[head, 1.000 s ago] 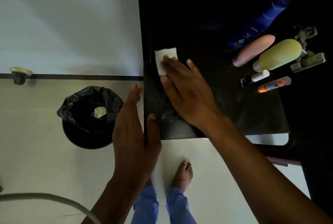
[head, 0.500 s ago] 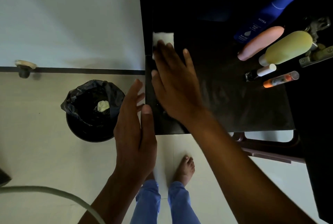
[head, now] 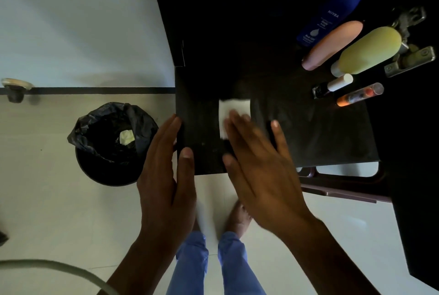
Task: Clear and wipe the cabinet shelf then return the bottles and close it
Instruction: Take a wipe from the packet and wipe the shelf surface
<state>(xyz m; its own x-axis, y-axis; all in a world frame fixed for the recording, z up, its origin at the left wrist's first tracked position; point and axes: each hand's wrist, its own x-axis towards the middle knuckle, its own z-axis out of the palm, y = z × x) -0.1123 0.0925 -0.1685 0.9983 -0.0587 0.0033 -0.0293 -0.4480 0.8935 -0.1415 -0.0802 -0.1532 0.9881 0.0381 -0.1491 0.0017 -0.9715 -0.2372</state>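
Dark cabinet shelf taken as the landmark; it is seen from above. The right hand lies flat on the shelf near its front edge, fingers straight and spread, pressing a white wipe against the surface. The wipe shows beyond the fingertips, roughly at mid-width of the shelf; its near part is hidden under the fingers. The hand is motion-blurred. Its grip is apart: nothing is curled round the wipe.

The left hand is at the shelf's left front corner, fingers straight and close together along the left edge, thumb over the front part of the surface. Whether it touches the shelf cannot be told. Its grip is likewise apart and holds nothing.

The bottles lie on their sides at the right rear of the shelf, well apart from the wipe: a blue Nivea bottle, just beside it a pink bottle, then a yellow bottle. Nearer the front edge lie a small dark vial with a white cap and a clear tube with orange contents. A metal hinge sits at the shelf's right side, next to the yellow bottle.

Left of the shelf, on the pale floor, stands a black bin lined with a black bag, a pale crumpled scrap inside. Below the front edge, the person's bare foot and blue trouser legs are visible.
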